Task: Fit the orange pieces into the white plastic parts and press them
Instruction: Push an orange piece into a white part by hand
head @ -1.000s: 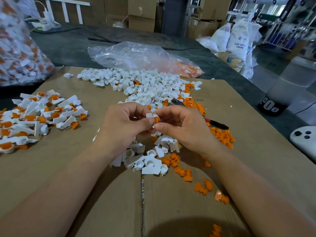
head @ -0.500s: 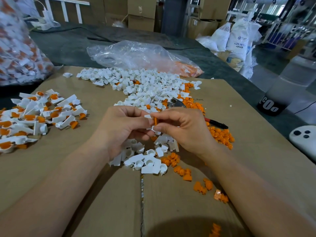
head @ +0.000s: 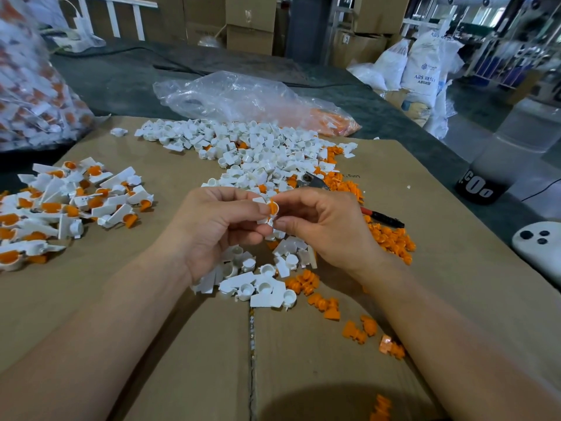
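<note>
Left hand (head: 218,229): fingers curled, thumb and forefinger pinching a white part (head: 263,220), held above the cardboard sheet (head: 182,344).
Right hand (head: 328,229): fingers curled, thumb and forefinger pinching an orange piece (head: 273,207) set against the white part. Fingertips of both hands meet there. Whether the piece is fully seated cannot be told.

Cardboard sheet, near: scattered orange bits (head: 328,305) below the right wrist; a small heap of white bits (head: 261,284) directly under the hands.
Left: pile of finished pieces (head: 66,205), white with orange inserts.
Right: heap of orange bits (head: 391,238), with a red-handled tool (head: 382,217) lying across it, partly hidden by the right hand.
Beyond the hands: large pile of white parts (head: 258,150), a few orange ones mixed in.

Dark table (head: 121,77), behind the sheet: clear plastic bag (head: 236,95), crumpled, with orange at its right end; bulging bag (head: 30,95) of white and orange pieces at far left.
Right edge: white device (head: 537,244) with three dark buttons; dark-based container (head: 485,177).

Room: stacked cardboard boxes (head: 249,28); white sacks (head: 422,68).
</note>
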